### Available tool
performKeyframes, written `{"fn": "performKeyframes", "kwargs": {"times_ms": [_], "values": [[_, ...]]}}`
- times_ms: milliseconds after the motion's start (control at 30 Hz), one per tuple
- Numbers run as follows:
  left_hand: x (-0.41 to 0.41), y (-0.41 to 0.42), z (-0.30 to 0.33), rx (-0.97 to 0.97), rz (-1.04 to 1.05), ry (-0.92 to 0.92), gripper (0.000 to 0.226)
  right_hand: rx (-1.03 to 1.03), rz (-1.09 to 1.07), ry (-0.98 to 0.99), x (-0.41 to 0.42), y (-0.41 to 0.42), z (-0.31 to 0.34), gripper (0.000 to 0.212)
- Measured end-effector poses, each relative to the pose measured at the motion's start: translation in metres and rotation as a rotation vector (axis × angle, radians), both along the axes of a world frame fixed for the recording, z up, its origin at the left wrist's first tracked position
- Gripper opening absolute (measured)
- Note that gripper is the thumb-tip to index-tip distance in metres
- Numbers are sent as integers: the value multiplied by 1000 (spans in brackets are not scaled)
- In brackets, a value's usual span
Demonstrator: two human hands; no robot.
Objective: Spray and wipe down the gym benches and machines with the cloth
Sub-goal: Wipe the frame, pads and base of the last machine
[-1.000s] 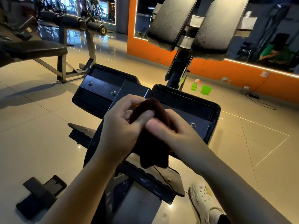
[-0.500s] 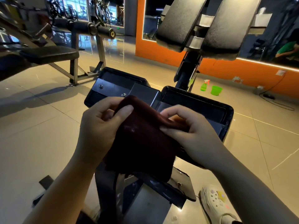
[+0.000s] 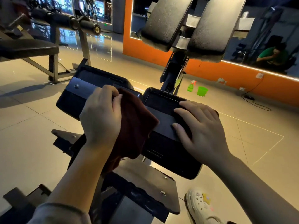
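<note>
A dark red cloth (image 3: 135, 122) is gripped by the curled fingers of the left hand (image 3: 101, 115) over the machine's black pad (image 3: 163, 143). The right hand (image 3: 202, 126) is laid flat, fingers spread, on that pad. A green spray bottle (image 3: 191, 86) is seen on the floor beyond.

Both forearms are bare from the wrists back, and the left hand (image 3: 101, 116) and right hand (image 3: 201, 126) wear no gloves, rings or watch. A pale grey sleeve (image 3: 59, 214) is bunched up near the left elbow at the bottom edge. On one foot sits a cream clog (image 3: 201, 206) with round holes and small charms, one of them yellow.
</note>
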State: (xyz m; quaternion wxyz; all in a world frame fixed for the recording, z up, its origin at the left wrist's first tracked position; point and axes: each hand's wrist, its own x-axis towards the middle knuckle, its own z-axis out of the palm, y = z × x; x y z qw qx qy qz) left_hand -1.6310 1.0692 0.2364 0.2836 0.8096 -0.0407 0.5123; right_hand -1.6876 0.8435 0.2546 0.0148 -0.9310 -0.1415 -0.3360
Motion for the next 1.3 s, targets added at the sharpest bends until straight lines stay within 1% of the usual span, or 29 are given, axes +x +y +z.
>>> {"fn": "performKeyframes", "kwargs": {"times_ms": [133, 233, 300, 433, 533, 600, 667, 833, 1033, 1100, 1200, 1300], "values": [[-19, -9, -11, 69, 34, 48, 32, 35, 39, -45, 2, 1, -2, 41], [-37, -19, -35, 260, 54, 187, 56, 40, 65, -58, 4, -2, -4, 39], [-37, -17, -41, 341, 24, 245, 60, 61, 75, -79, 4, -2, -5, 37], [-18, -17, -18, 387, -55, 314, 60, 114, 101, -114, 7, -3, -5, 33], [8, -36, 18, 341, -73, 390, 62, 113, 93, -108, 8, -4, -6, 32], [22, -48, 35, 321, -50, 386, 55, 112, 95, -96, 8, -4, -6, 33], [26, -51, 36, 326, -43, 376, 52, 116, 99, -84, 7, -6, -6, 33], [-2, -27, 4, 322, -132, 315, 63, 118, 107, -98, 7, -8, -6, 34], [-58, 7, -71, 278, -70, 310, 62, 129, 127, -142, 7, -6, -7, 34], [-70, 13, -84, 275, -45, 321, 61, 136, 130, -153, 8, -6, -8, 34], [-71, 12, -81, 268, -50, 364, 62, 143, 124, -168, 10, -6, -10, 33], [-54, 2, -56, 299, -60, 376, 64, 154, 120, -174, 11, -6, -11, 32]]}}
